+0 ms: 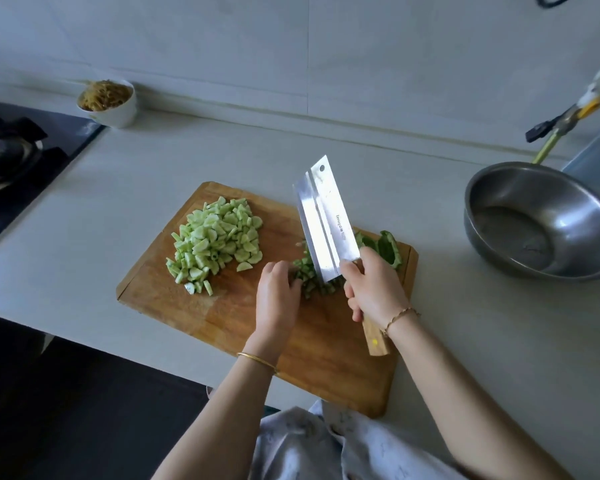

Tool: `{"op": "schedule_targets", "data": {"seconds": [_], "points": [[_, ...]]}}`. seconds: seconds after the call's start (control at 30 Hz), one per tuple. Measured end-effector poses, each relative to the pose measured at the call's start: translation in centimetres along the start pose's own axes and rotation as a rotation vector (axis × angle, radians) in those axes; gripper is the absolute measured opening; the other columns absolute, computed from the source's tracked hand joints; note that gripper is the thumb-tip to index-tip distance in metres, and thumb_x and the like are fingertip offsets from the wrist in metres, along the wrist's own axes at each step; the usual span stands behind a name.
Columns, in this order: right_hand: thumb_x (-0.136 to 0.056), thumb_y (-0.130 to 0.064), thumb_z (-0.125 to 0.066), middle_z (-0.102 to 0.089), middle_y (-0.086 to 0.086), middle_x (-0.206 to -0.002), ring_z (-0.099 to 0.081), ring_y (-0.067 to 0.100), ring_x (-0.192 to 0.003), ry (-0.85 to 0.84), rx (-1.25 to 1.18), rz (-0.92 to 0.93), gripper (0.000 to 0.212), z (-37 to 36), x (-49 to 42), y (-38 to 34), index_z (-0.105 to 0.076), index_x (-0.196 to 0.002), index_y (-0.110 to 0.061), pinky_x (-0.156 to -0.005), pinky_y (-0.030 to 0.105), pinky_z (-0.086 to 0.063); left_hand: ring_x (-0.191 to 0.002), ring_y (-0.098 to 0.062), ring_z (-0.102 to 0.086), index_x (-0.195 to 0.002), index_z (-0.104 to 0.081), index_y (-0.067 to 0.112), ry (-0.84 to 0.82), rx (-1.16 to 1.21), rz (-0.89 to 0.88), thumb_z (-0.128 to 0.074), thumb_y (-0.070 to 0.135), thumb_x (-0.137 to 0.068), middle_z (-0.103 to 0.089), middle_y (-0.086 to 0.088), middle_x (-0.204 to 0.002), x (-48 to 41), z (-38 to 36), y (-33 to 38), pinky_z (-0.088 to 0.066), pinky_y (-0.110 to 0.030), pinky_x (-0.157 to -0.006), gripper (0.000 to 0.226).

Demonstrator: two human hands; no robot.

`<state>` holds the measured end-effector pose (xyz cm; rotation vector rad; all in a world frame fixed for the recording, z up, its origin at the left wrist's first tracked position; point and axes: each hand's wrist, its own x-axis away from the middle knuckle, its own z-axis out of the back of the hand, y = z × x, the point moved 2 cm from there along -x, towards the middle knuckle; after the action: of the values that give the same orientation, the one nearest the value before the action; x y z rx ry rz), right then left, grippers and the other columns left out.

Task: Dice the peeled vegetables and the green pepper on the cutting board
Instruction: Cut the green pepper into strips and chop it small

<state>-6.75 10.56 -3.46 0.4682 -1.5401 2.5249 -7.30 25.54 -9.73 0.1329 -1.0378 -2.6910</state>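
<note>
Firmly round the cleaver handle point(375, 341), right hand point(374, 289); left hand point(278, 299), fingers curled, atop green pepper point(308, 276).

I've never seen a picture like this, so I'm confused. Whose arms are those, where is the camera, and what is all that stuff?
There is no machine here, just a person cooking. The camera sits on their head and looks down, so you see their own two arms. The right hand grips a cleaver. The left hand holds pepper steady with curled fingers, right beside the blade. All this is on a wooden board on a counter. On the board's left lies a pile of pale diced vegetables. A bigger pepper piece waits behind the blade. Nearby are a steel bowl, a white bowl of brown shreds, and a stove.
</note>
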Motion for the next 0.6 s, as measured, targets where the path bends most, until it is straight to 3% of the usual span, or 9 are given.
{"op": "schedule_targets", "data": {"seconds": [0.17,0.23,0.33,0.47,0.6], "points": [[-0.097,-0.019,-0.046,-0.048,0.007,-0.060,-0.040,0.018,-0.034,0.022,-0.034,-0.015,0.025,1.3,0.2,0.3,-0.035,-0.076,-0.011,-0.033,0.021,-0.035,-0.090,-0.017,-0.059,-0.108,-0.064,0.009,-0.018,0.040,-0.078,-0.057,0.002,-0.087,-0.065,-0.002,-0.098,-0.4,1.2,0.1,-0.046,-0.024,-0.074,0.023],[-0.097,-0.019,-0.047,-0.048,0.007,-0.059,-0.040,0.018,-0.033,0.030,-0.040,-0.005,0.027,1.6,0.3,0.3,-0.033,-0.074,-0.012,-0.033,0.022,-0.035,-0.097,-0.017,-0.059,-0.119,-0.062,0.010,0.009,0.022,-0.121,-0.055,0.002,-0.089,-0.065,-0.003,-0.108,-0.5,1.8,0.3,-0.047,-0.024,-0.080,0.032],[-0.096,-0.017,-0.047,-0.049,0.010,-0.060,-0.040,0.018,-0.032,0.061,-0.111,-0.001,0.022,2.4,0.4,-0.2,-0.037,-0.079,-0.009,-0.034,0.023,-0.035,-0.101,-0.017,-0.056,-0.118,-0.063,0.010,0.034,0.008,-0.190,-0.057,0.005,-0.090,-0.060,-0.003,-0.112,-1.3,2.0,1.3,-0.045,-0.022,-0.081,0.029],[-0.094,-0.016,-0.049,-0.048,0.010,-0.060,-0.038,0.017,-0.033,0.121,-0.236,0.004,0.024,5.1,0.6,-1.1,-0.036,-0.075,-0.011,-0.037,0.025,-0.035,-0.114,-0.021,-0.047,-0.122,-0.061,0.012,-0.086,-0.081,-0.293,-0.061,0.014,-0.089,-0.057,-0.003,-0.120,-2.5,0.6,3.8,-0.039,-0.027,-0.095,0.033],[-0.093,-0.014,-0.049,-0.047,0.006,-0.057,-0.036,0.016,-0.034,0.138,-0.284,-0.003,0.021,7.5,1.1,-1.3,-0.035,-0.077,-0.013,-0.037,0.023,-0.033,-0.122,-0.026,-0.040,-0.132,-0.054,0.011,-0.168,-0.105,-0.271,-0.059,0.018,-0.091,-0.051,-0.008,-0.129,-4.2,-0.5,5.7,-0.034,-0.033,-0.103,0.042]]}}
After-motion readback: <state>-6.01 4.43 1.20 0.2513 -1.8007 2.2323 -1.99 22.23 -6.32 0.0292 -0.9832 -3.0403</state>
